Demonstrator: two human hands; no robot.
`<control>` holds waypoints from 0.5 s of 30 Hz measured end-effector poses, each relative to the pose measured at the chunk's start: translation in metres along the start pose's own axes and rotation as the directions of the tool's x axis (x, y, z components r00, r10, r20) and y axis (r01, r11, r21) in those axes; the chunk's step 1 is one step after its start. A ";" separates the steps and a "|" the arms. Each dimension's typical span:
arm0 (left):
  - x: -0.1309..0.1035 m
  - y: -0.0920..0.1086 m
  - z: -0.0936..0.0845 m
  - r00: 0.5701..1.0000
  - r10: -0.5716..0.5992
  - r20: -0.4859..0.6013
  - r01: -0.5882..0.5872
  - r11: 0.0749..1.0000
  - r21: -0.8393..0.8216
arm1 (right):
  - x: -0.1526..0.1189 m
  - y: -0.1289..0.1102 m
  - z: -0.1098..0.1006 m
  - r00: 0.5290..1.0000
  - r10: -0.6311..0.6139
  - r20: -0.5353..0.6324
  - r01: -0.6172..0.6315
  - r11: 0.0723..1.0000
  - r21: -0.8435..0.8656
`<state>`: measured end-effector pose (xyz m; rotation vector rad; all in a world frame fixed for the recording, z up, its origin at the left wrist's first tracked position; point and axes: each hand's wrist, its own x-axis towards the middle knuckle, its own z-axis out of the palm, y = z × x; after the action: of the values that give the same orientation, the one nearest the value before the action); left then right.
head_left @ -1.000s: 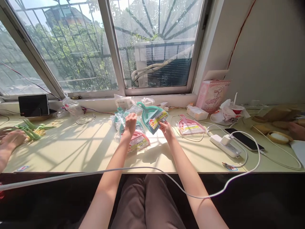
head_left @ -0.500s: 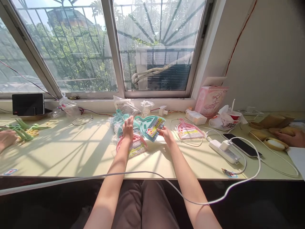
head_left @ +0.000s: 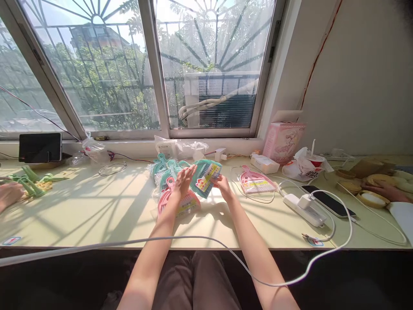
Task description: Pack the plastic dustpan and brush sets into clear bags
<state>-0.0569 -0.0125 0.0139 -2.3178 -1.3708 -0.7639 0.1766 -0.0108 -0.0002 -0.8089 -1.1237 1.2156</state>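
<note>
1. Both forearms are bare right up to the bottom of the view; no sleeve shows on either.
2. The left hand [head_left: 183,183] and right hand [head_left: 223,186] wear no gloves, and no ring, watch or bracelet can be seen.
3. The trousers [head_left: 195,282] are plain brownish-grey cloth, creased along the thighs, with a dark seam line between the legs.

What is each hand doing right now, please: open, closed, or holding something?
Left hand: open, fingers spread against the teal dustpan set.
Right hand: closed in a grip on the teal dustpan set's lower edge.
</note>
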 end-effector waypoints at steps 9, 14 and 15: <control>0.014 0.049 -0.018 0.990 -0.044 -0.138 0.022 0.987 -0.156 | 0.004 0.008 0.005 0.989 -0.074 -0.131 0.092 0.987 0.132; 0.010 0.036 -0.020 0.770 -0.546 -0.329 0.276 0.751 -0.599 | 0.000 0.006 0.006 0.988 -0.097 -0.123 0.120 0.973 0.196; 0.008 0.033 -0.021 0.777 -0.568 -0.270 0.272 0.691 -0.670 | -0.001 0.005 0.007 0.988 -0.107 -0.113 0.128 0.972 0.196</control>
<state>-0.0306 -0.0338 0.0344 -1.9581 -1.6188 -2.0288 0.1687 -0.0111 -0.0030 -0.6324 -0.9339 1.1550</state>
